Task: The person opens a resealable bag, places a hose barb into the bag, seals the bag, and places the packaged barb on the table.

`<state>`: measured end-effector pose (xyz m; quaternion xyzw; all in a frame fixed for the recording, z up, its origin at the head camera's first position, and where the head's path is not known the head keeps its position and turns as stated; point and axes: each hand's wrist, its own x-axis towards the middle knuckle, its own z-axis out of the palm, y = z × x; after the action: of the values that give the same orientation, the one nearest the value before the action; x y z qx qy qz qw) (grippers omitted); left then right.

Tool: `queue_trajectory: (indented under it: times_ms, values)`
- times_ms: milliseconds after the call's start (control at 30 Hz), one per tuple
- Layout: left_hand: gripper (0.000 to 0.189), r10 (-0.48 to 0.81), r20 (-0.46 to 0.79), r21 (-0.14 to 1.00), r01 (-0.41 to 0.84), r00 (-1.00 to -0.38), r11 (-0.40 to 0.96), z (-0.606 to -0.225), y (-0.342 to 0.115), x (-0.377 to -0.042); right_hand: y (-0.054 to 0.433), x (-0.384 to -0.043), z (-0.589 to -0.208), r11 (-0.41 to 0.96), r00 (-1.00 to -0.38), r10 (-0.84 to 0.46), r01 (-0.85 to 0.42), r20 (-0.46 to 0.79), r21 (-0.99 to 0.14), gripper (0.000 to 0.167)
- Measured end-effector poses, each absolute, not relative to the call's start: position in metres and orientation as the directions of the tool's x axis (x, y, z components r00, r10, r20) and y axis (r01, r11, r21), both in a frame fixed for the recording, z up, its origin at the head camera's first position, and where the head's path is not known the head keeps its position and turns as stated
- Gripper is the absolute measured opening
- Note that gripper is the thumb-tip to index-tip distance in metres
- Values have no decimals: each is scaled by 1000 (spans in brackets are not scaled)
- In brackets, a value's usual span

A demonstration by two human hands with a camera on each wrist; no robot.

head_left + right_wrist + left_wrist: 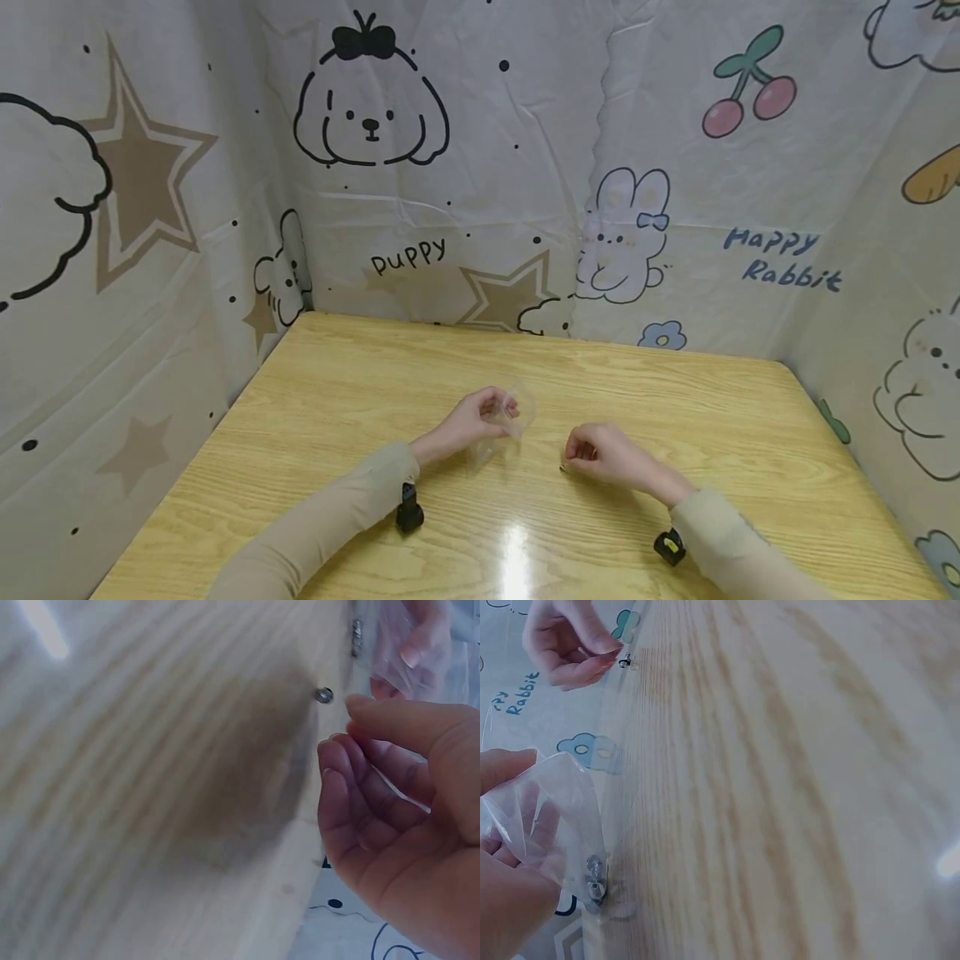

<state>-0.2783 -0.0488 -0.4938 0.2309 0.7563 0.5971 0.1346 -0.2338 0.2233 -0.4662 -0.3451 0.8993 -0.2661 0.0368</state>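
Observation:
My left hand (pixel 480 417) grips a clear plastic bag (pixel 551 814), its thumb and fingers at the upper part. Small shiny metal pieces (pixel 595 885) lie bunched in the bag's lower end, close over the table. To the right, my right hand (pixel 607 454) is low at the tabletop with its fingers curled and thumb near the index finger. A small metal piece (pixel 324 695) with a rounded end shows just beyond those fingertips (pixel 358 709). I cannot tell whether the fingers pinch it.
The light wood-grain table (pixel 360 375) spreads under both hands. A pale printed cloth (pixel 510 167) hangs along its back and sides. A bright light reflection (pixel 514 550) falls on the front of the table. Each sleeve cuff carries a small black device (pixel 409 510).

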Motion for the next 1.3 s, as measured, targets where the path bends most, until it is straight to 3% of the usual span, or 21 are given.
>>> queue_trajectory:
  times_ms: [667, 967, 1300]
  values:
    - [33, 511, 94, 960, 214, -855, 181, -493, -48, -277, 216, -231, -471, 632, -754, -652, -598, 80, -493, 7]
    - [31, 509, 97, 959, 217, -855, 181, -494, -49, -276, 214, -242, -451, 637, -771, -632, -573, 77, -516, 5]
    - [31, 497, 98, 960, 214, -862, 181, -493, -48, -276, 204, -257, -412, 612, -764, -600, -629, 236, -479, 7]
